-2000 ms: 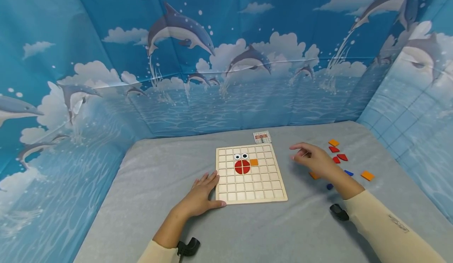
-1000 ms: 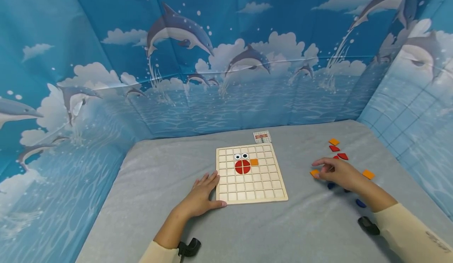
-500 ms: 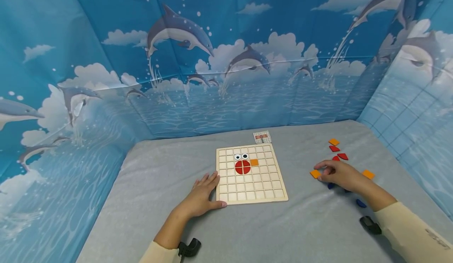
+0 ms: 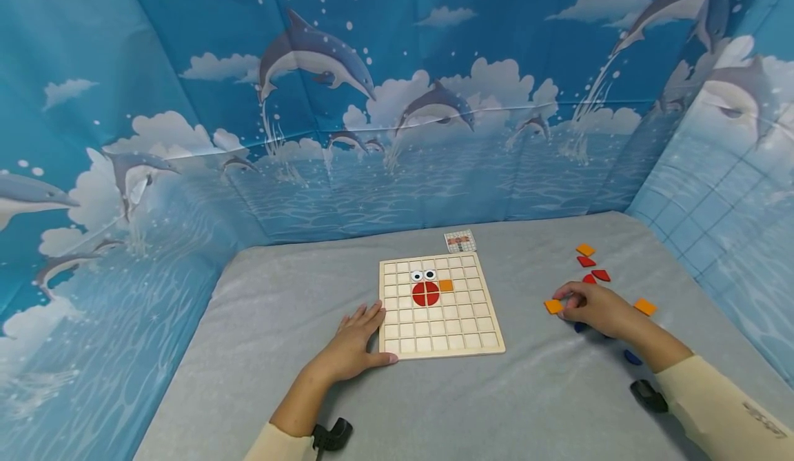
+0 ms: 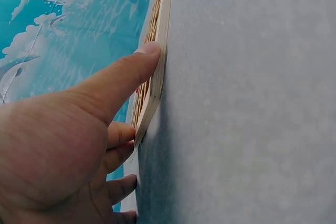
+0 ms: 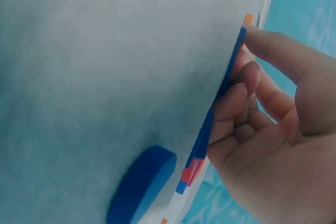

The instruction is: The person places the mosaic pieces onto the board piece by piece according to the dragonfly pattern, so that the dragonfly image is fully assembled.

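Observation:
My left hand (image 4: 351, 345) rests at the near-left corner of a wooden grid board (image 4: 455, 342), fingers along its left side. In the left wrist view the thumb (image 5: 123, 74) lies on the board's rim. Two round eye tiles (image 4: 424, 275), a red circle made of quarter pieces (image 4: 425, 294) and an orange square tile (image 4: 446, 285) sit on the board. Right of the board, my right hand (image 4: 598, 307) pinches another orange square tile (image 4: 553, 306) between thumb and forefinger, low over the cloth. The right wrist view shows only that tile's edge.
Beyond my right hand lie red quarter pieces (image 4: 600, 275) and an orange square (image 4: 586, 249). Another orange square (image 4: 646, 306) is right of the wrist. Blue pieces (image 4: 633, 357) lie nearer me, some partly hidden. A small pattern card (image 4: 460, 241) touches or nears the board's far edge.
My right hand moved right and nearer from beside the board, reached the orange square tile and closed thumb and forefinger on its edge. The left hand and board stay in place.

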Available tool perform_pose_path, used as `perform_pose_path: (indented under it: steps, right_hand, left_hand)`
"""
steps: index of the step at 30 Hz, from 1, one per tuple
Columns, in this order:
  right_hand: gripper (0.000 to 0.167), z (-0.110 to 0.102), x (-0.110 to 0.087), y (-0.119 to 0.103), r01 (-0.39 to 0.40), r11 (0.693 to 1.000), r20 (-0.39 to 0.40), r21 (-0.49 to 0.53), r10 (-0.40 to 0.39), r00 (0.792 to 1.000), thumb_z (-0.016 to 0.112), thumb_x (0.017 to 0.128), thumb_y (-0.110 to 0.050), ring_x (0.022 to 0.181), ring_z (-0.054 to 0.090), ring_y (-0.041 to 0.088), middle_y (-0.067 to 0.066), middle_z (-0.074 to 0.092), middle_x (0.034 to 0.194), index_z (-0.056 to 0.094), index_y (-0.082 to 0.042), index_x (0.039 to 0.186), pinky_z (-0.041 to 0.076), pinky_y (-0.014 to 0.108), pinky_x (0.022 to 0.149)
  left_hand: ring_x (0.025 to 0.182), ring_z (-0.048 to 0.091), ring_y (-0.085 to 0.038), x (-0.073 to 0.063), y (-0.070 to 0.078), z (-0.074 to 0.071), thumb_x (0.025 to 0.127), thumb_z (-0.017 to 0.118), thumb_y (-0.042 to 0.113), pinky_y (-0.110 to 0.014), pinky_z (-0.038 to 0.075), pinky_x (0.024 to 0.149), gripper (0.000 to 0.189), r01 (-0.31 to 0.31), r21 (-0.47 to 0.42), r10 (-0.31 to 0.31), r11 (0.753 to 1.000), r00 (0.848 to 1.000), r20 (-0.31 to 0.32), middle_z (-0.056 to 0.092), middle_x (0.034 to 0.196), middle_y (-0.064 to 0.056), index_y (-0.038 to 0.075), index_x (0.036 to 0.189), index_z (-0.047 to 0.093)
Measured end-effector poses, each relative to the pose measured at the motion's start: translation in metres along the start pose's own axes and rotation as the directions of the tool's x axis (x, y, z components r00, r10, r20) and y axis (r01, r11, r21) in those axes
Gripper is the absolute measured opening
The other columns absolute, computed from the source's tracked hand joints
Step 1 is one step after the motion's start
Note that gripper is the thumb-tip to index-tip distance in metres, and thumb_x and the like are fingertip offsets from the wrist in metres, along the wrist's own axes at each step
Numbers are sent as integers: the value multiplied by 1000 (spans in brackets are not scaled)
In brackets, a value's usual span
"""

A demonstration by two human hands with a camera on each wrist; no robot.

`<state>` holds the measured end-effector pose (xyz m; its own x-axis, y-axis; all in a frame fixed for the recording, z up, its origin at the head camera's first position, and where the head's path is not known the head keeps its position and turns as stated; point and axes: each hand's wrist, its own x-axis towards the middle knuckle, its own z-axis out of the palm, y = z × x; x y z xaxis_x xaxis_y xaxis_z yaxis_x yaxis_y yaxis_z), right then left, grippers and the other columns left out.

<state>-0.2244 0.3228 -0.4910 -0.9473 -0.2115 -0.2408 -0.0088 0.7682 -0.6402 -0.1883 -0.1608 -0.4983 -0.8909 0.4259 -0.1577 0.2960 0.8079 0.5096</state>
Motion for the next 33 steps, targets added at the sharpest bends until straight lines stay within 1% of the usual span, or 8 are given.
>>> perform_pose_path:
  steps: [4,8,13,18,24,28,33]
  right_hand:
    - [35,0,-1,0,-2,1000,-14,-1,2,1000,71,93,-23,78,52,19,4,59,90,63,-2,120,45,28,63]
    - [37,-2,-2,-1,2,1000,-22,-3,-2,1000,69,95,-28,80,53,18,4,60,92,62,-2,121,45,29,65]
    - [41,-3,-1,-12,6,1000,-19,22,-6,1000,68,96,-32,79,58,16,3,66,94,61,-4,124,48,30,68]
    - [39,4,0,-27,32,998,-23,53,-31,999,68,96,-27,79,60,18,3,70,94,60,-3,125,51,31,66]
    - [34,14,0,-45,41,997,-48,67,-37,998,69,95,-23,75,56,20,3,69,92,62,-5,123,47,29,60]
    - [31,19,4,-54,59,996,-65,66,-55,996,68,95,-20,75,56,19,2,68,90,63,-6,122,48,27,62]
    - [28,27,11,-64,106,993,-98,55,-100,990,68,94,-18,75,57,18,0,66,87,65,-6,118,50,25,64]
  left_hand:
    - [158,12,-36,0,0,0,86,75,53,-64,11,124,98,-3,-4,3,1000,1000,4,19,170,-4,9,160,29]
    - [158,12,-37,-1,0,0,87,75,53,-64,11,124,98,-3,-2,3,1000,1000,7,19,170,-5,8,160,28]
    - [158,12,-37,0,1,0,87,75,52,-64,11,124,98,-2,-1,2,1000,1000,3,19,170,-6,8,160,28]
    - [158,11,-37,0,0,-1,87,75,53,-64,10,124,98,-1,0,1,1000,1000,3,19,170,-6,8,160,28]
    - [158,12,-37,1,-1,0,87,75,53,-64,11,124,97,-4,1,4,1000,1000,2,19,170,-6,8,160,29]
    - [158,12,-37,1,0,0,87,74,53,-64,11,124,97,-5,2,5,1000,1000,2,19,170,-5,8,160,29]
    - [158,12,-37,1,0,0,87,75,52,-65,11,124,97,-7,0,7,1000,1000,-5,20,170,-6,8,160,29]
